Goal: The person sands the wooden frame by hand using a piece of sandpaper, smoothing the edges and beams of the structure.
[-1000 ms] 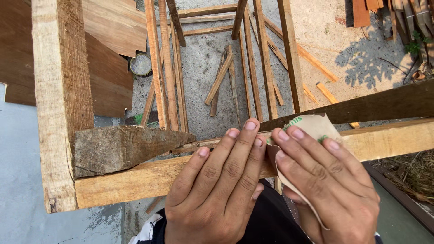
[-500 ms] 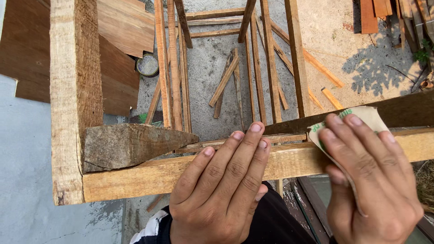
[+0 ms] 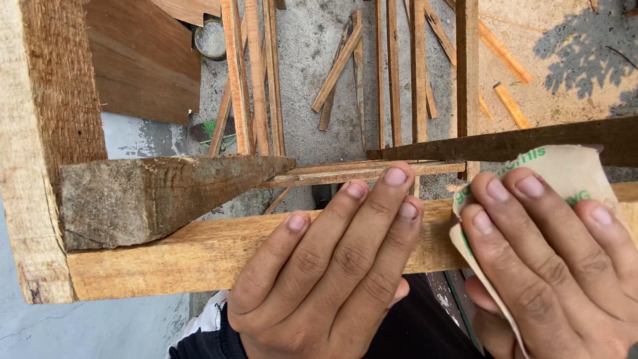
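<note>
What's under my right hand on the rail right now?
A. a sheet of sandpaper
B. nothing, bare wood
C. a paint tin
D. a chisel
A: the right hand presses a pale sheet of sandpaper flat on the wooden rail.

The left hand (image 3: 332, 272) lay flat, palm down, fingers together and pointing toward one o'clock. The right hand (image 3: 551, 266) pressed flat at three o'clock of it, fingers spread toward twelve.

I'm looking down on an outdoor woodworking yard: beyond my hands (image 3: 425, 266), wooden slats (image 3: 256, 73) and offcuts (image 3: 337, 66) litter the concrete ground (image 3: 312, 40), with plywood sheets (image 3: 143, 66) stacked far left.
</note>
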